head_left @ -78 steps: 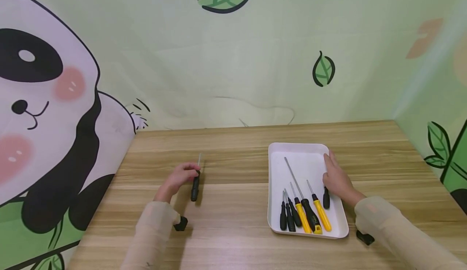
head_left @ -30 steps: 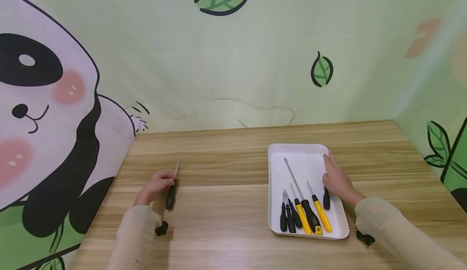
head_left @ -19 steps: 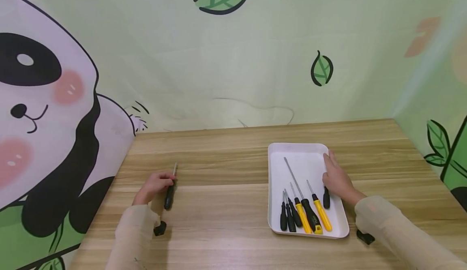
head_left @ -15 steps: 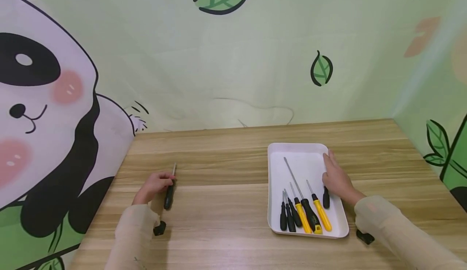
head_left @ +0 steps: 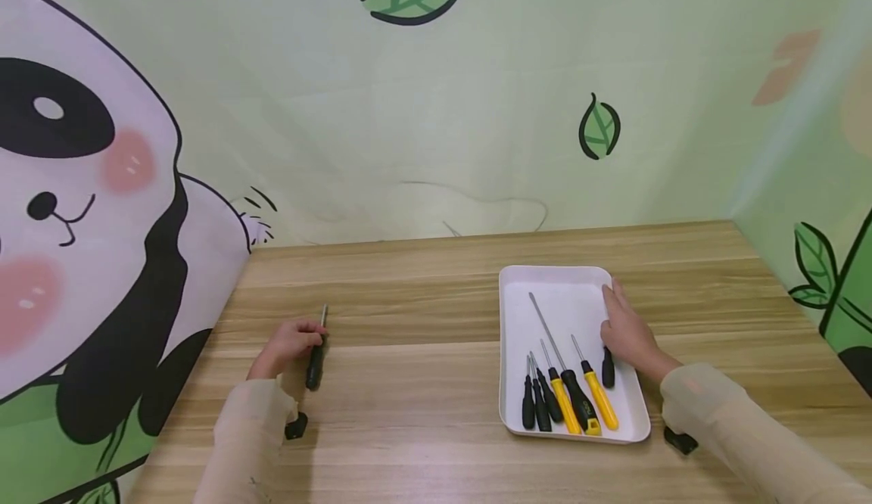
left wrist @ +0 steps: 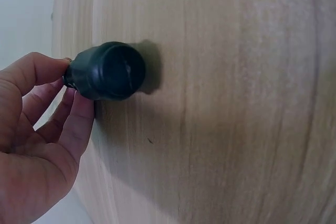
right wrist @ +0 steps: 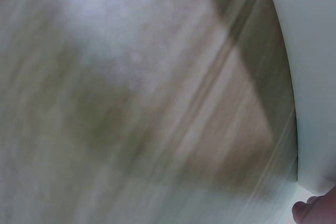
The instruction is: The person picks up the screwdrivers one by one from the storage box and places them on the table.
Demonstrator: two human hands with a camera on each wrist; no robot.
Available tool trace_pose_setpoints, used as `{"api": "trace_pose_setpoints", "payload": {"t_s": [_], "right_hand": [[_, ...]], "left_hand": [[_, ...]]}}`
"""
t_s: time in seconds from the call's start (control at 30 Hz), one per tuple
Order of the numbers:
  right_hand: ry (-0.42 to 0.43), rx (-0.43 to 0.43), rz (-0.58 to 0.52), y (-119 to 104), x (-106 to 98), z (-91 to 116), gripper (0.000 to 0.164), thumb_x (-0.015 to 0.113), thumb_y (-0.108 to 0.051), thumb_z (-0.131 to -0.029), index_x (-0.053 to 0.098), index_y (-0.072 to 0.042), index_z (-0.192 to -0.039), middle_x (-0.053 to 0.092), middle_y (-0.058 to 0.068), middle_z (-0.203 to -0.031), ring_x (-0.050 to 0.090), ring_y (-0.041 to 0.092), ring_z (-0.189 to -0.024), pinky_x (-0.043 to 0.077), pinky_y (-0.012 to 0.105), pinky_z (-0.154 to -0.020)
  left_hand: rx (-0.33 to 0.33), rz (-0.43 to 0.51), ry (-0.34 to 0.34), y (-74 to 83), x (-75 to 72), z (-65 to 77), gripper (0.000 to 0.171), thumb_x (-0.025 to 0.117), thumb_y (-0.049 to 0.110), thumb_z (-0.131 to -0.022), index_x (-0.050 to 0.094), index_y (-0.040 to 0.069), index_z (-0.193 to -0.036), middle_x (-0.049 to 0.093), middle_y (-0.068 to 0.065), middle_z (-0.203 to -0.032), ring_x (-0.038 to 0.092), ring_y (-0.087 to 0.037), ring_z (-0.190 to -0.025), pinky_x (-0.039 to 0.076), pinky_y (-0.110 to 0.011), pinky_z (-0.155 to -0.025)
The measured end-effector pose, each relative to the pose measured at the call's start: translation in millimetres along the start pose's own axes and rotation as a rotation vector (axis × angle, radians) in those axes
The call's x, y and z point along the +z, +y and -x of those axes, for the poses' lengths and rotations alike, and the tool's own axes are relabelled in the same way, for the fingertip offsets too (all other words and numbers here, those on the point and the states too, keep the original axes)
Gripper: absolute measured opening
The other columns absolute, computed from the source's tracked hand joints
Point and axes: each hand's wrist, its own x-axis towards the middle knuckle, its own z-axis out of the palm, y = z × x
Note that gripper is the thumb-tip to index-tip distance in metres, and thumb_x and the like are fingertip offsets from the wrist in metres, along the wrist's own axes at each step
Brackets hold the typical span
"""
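Near the table's left side, my left hand (head_left: 289, 343) pinches a black-handled screwdriver (head_left: 315, 366) between thumb and fingertips, just behind its shaft. In the left wrist view the butt of the screwdriver handle (left wrist: 115, 72) faces the camera, with its shadow on the wood. My right hand (head_left: 630, 336) grips the right rim of a white tray (head_left: 575, 288), thumb over the edge. Several screwdrivers lie in the tray, among them a yellow-handled screwdriver (head_left: 601, 398) and a long black-and-yellow screwdriver (head_left: 579, 398). Beneath the right hand, a black handle (head_left: 608, 368) is partly hidden.
The wooden table (head_left: 409, 413) stretches between the left hand and the tray. At its back edge hangs a green cloth backdrop (head_left: 436, 133) with a printed panda and leaves. In the right wrist view, the tray's outer wall (right wrist: 315, 77) fills the right side.
Compared with the oldest frame, my left hand has moved left and slightly nearer with the screwdriver. Over the last half second it has barely moved. The right hand and tray stay in place.
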Motion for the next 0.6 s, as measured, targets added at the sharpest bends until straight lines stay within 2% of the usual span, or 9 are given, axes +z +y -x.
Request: {"api": "trace_pose_setpoints", "payload": {"t_s": [0.17,0.2,0.23,0.33,0.43,0.47,0.6], "right_hand": [[-0.004,0.011,0.006,-1.6,-0.4,-0.1,0.058,0.034,0.0,-0.08,0.016,0.014,-0.134,0.005,0.031,-0.142,0.023,0.048,-0.124,0.032,0.055,-0.092],[-0.004,0.012,0.003,-1.8,-0.5,-0.2,0.058,0.034,0.0,-0.08,0.016,0.014,-0.134,0.005,0.031,-0.142,0.023,0.048,-0.124,0.032,0.055,-0.092],[-0.004,0.013,0.002,-1.7,-0.5,-0.2,0.058,0.034,0.0,-0.08,0.016,0.014,-0.134,0.005,0.03,-0.142,0.023,0.048,-0.124,0.032,0.055,-0.093],[-0.006,0.017,-0.001,-1.0,-0.8,-0.4,0.058,0.034,0.0,-0.08,0.016,0.014,-0.134,0.005,0.03,-0.142,0.021,0.047,-0.125,0.03,0.055,-0.095],[-0.011,0.022,-0.003,-1.0,-1.1,-0.8,0.059,0.033,0.0,-0.08,0.015,0.014,-0.134,0.004,0.03,-0.142,0.02,0.047,-0.126,0.029,0.055,-0.095],[-0.012,0.022,-0.003,-1.0,-1.1,-1.0,0.059,0.033,0.0,-0.08,0.015,0.014,-0.134,0.004,0.03,-0.142,0.02,0.047,-0.126,0.03,0.055,-0.095],[-0.008,0.022,-0.002,-1.1,-1.4,-0.6,0.059,0.033,0.0,-0.079,0.016,0.014,-0.134,0.005,0.03,-0.142,0.021,0.047,-0.125,0.03,0.055,-0.095]], "left_hand": [[0.009,-0.019,-0.01,-4.0,-2.3,-3.5,0.025,0.055,0.004,-0.081,0.057,-0.01,-0.101,0.062,-0.01,-0.088,0.051,-0.01,-0.074,0.044,-0.024,-0.065],[0.017,-0.013,-0.017,-6.9,-3.4,-5.4,0.024,0.057,0.006,-0.08,0.058,-0.008,-0.1,0.062,-0.011,-0.089,0.052,-0.011,-0.074,0.044,-0.024,-0.065],[0.059,0.017,-0.036,-16.4,-5.5,-12.1,0.022,0.059,0.008,-0.079,0.06,-0.005,-0.098,0.062,-0.009,-0.087,0.052,-0.011,-0.073,0.044,-0.023,-0.063],[0.083,0.039,-0.058,-23.9,-8.2,-17.1,0.021,0.061,0.01,-0.078,0.061,-0.002,-0.095,0.062,-0.007,-0.085,0.052,-0.012,-0.073,0.044,-0.024,-0.063],[0.05,0.032,-0.038,-17.2,-6.8,-13.8,0.023,0.059,0.008,-0.079,0.06,-0.005,-0.098,0.062,-0.008,-0.086,0.052,-0.012,-0.072,0.045,-0.025,-0.063],[0.005,0.004,-0.019,-7.4,-5.0,-7.0,0.026,0.057,0.006,-0.079,0.058,-0.008,-0.1,0.062,-0.01,-0.089,0.052,-0.012,-0.074,0.046,-0.026,-0.065],[-0.022,-0.01,-0.023,2.2,-3.6,-1.8,0.027,0.054,0.004,-0.082,0.054,-0.011,-0.104,0.062,-0.011,-0.09,0.052,-0.01,-0.073,0.047,-0.026,-0.065]]}}
